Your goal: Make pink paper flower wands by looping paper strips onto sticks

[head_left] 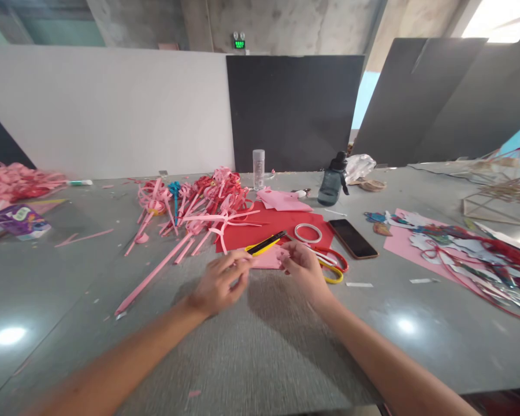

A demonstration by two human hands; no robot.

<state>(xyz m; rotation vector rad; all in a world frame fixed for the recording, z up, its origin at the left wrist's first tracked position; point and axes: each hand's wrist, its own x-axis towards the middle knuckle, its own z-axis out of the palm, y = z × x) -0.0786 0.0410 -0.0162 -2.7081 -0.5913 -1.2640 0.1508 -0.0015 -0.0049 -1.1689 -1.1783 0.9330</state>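
My left hand (225, 280) is closed, thumb and fingertips pinched together at the left edge of a small pink paper (266, 260). Opposite it, my right hand (305, 268) pinches near the paper's other side; whatever is between either set of fingertips is too small to make out. Just beyond the fingers lies a yellow and black utility knife (266, 244). Scissors with red and yellow handles (335, 270) rest partly behind my right hand. Under these is a red paper sheet (281, 222), with a white tape roll (307, 233) on it.
Pink paper-strip flowers with rolled stems (190, 216) are heaped on the left. A phone (353, 238), a dark water bottle (332, 182) and a clear bottle (259, 169) stand or lie beyond. At right are pink paper with scraps (398, 240) and a stick frame (498, 196).
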